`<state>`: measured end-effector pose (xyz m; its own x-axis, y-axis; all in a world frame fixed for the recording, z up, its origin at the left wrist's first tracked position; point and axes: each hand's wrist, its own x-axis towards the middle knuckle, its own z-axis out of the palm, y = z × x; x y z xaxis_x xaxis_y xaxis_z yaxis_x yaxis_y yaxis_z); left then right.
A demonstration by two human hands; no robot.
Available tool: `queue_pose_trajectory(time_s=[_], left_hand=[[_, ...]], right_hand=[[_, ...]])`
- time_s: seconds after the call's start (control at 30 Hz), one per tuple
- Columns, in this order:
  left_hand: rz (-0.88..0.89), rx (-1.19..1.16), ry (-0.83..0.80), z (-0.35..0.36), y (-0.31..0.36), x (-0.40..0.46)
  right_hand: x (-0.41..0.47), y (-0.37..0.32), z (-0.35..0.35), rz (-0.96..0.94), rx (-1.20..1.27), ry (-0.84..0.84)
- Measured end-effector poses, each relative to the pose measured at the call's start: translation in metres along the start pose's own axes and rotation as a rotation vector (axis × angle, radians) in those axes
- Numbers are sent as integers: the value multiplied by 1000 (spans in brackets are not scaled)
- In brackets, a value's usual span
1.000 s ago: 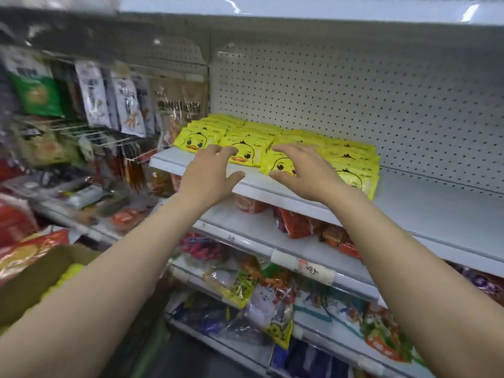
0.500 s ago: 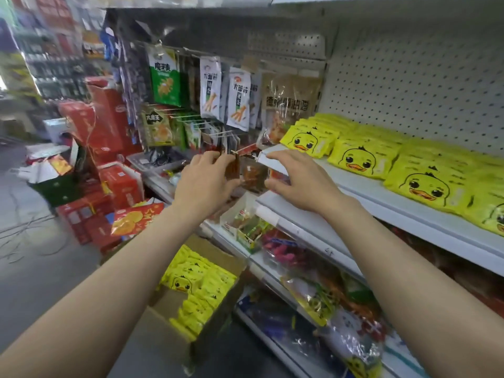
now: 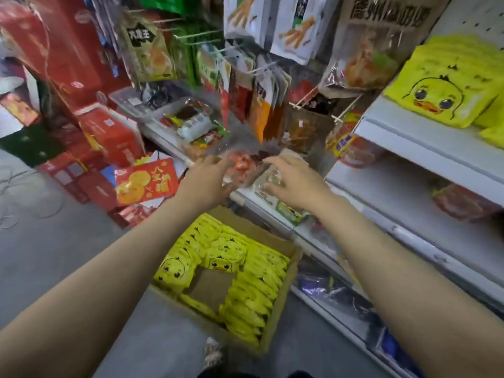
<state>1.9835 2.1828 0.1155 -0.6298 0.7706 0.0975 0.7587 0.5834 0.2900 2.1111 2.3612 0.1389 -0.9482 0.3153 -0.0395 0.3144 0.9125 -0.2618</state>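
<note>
A shopworker's left hand and right hand, each grip loosely spread and empty, hover above the floor's open brown cardboard box of yellow duck-faced plastic packets, which lies straight below, nearer the left.

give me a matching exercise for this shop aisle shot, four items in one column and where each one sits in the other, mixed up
Things
1. cardboard box
2. duck packet stack
3. red orange-print packet
4. white hanging packets

Places
A. hanging at the top, centre
B. on the floor, bottom centre
C. on the upper white shelf, right
D. propped against the red cartons, left

Pairs: 1-B, 2-C, 3-D, 4-A
</note>
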Motion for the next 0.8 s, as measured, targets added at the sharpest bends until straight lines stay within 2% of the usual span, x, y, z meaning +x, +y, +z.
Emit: queue_pose_trajectory(time_s=[0.3,0.43,0.53,0.63,0.8], left_hand=[[-197,-260,-620,145,-86,-24],[-244,-263,-930,215,-118,-60],[-253,-219,-1160,257,-138,-83],[-263,-260,-1265,288,-156,-103],[-291,-255,-1281,325,-174,-118]], right_hand=[[32,18,185,78,134,-422],[36,22,270,116,194,-598],[41,29,318,186,215,-666],[50,31,355,233,262,-667],[64,30,396,269,296,-610]])
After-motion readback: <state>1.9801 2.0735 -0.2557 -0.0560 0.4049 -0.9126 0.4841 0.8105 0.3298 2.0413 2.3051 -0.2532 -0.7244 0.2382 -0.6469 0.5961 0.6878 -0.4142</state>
